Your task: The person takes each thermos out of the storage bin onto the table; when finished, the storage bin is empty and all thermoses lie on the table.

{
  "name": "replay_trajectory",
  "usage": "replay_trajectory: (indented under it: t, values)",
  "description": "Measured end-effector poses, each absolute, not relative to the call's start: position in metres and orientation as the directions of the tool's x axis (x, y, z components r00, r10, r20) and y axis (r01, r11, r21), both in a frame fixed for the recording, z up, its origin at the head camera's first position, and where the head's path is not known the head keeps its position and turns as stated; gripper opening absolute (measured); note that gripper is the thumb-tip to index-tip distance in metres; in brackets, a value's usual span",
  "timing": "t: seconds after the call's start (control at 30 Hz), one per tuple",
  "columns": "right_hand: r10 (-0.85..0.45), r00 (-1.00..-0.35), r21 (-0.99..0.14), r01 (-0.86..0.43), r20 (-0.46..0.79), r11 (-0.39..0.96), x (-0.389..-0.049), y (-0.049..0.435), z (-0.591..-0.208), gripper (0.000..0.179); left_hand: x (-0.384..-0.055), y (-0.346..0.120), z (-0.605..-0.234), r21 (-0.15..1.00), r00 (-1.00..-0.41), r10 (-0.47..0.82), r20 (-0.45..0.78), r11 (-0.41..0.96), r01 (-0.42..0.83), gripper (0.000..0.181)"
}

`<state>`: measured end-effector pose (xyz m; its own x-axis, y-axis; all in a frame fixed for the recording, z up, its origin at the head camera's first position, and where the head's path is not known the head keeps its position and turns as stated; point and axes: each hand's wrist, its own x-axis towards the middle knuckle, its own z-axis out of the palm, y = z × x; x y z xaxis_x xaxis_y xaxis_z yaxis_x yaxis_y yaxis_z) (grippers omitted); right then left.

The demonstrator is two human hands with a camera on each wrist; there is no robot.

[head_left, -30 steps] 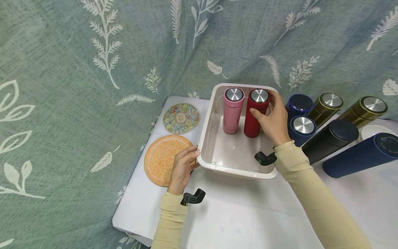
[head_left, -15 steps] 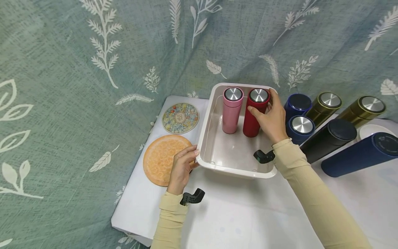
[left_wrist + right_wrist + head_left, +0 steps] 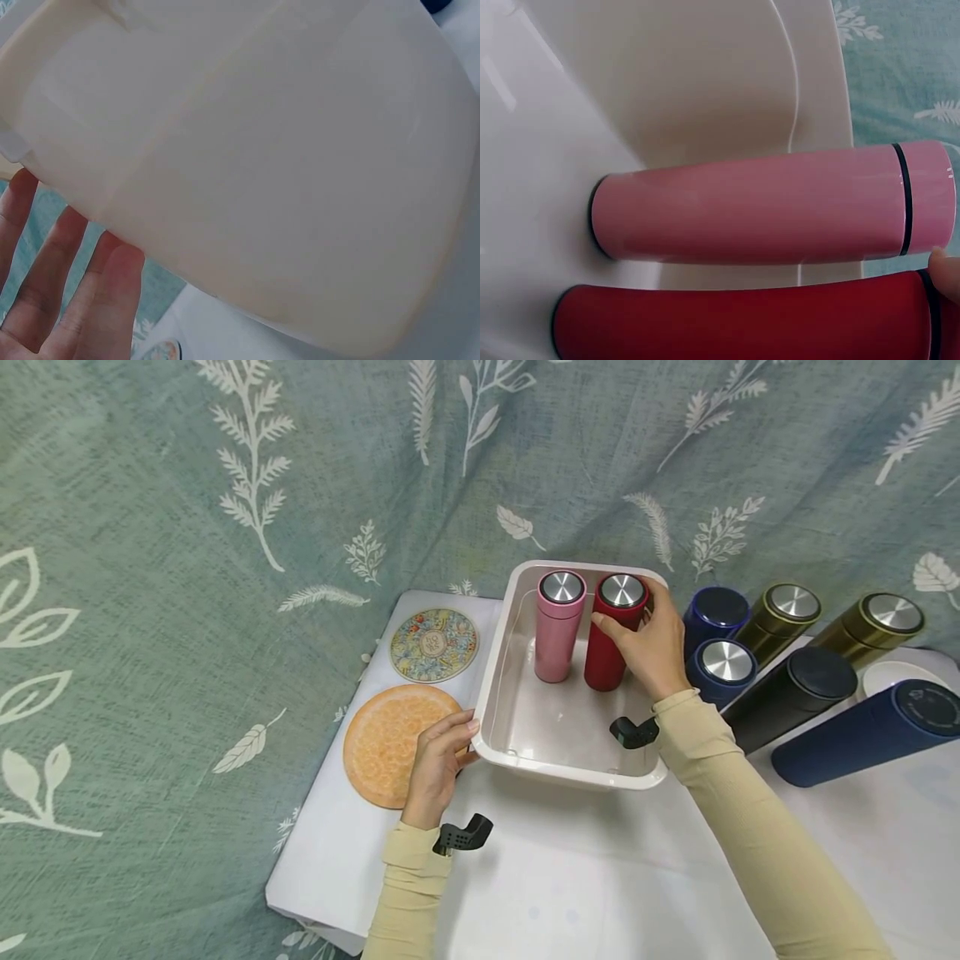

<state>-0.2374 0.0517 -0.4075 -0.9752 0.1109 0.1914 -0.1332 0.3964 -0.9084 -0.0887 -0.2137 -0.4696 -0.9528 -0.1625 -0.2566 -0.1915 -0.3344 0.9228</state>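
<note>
In the head view a white plastic tub (image 3: 570,774) stands on the table with two thermos bottles upright inside. The pink thermos bottle (image 3: 557,643) is on the left, and close beside it is the red thermos bottle (image 3: 604,660) with a silver-topped lid. My right hand (image 3: 656,647) grips the red one around its upper part, thumb at the near side. My left hand (image 3: 435,768) holds the tub's left rim near the front corner; the left wrist view has its fingers (image 3: 49,259) against the tub's outer wall. Fingertips behind the red bottle are hidden.
Several more bottles crowd right of the tub: blue ones (image 3: 723,670), gold ones (image 3: 870,627), a black one (image 3: 795,697) and a large navy one (image 3: 862,735). Left of the tub lie a patterned round mat (image 3: 435,645) and an orange round mat (image 3: 382,743). A curtain (image 3: 337,510) hangs behind.
The head view has shifted very slightly. Both hands keep their holds, and the two bottles in the tub stay in place.
</note>
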Motion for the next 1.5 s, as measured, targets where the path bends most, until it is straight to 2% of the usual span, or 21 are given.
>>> replay_trajectory:
  t: [0.8,1.03,1.5]
  values:
    - [0.128,-0.983,-0.933,-0.079,0.132,0.352,-0.2358,0.0511,-0.4072,0.077,-0.0884,-0.2136,-0.4692,0.921,-0.952,-0.165,-0.256,-0.341,-0.188,0.018]
    - [0.121,-0.982,-0.927,-0.089,0.142,0.363,-0.2345,0.0523,-0.4074,0.071,-0.0887,-0.2131,-0.4687,0.922,-0.954,-0.163,-0.252,-0.339,-0.186,0.019]
    - [0.118,-0.985,-0.931,-0.075,0.125,0.358,-0.2346,0.0527,-0.4101,0.077,-0.0891,-0.2133,-0.4686,0.92,-0.955,-0.161,-0.249,-0.346,-0.182,0.018]
